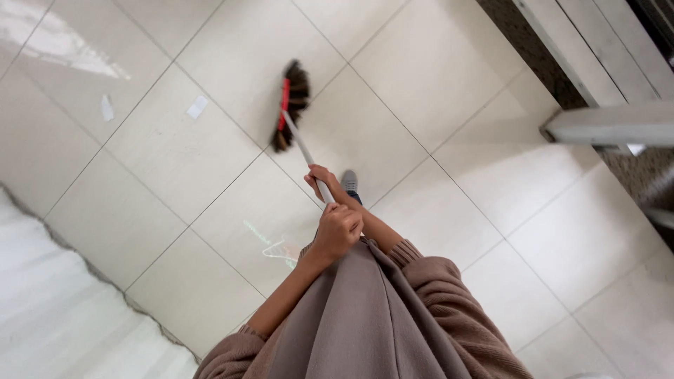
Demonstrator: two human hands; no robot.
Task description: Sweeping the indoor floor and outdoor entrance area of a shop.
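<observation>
Lying at the upper left of the frame, two paper scraps (107, 107) (197, 107) wait unswept on the tiled floor (491, 182) — judging by that, sweeping is unfinished. Near centre the broom (290, 105) rests its bristles down; the left hand (337, 230) and right hand (320, 180) — both curled tight around its handle.

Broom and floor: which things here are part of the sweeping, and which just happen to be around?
In use: broom, left hand, right hand, two paper scraps on the tiled floor.

Just around: pale bench, grey shoe, white rug.
</observation>
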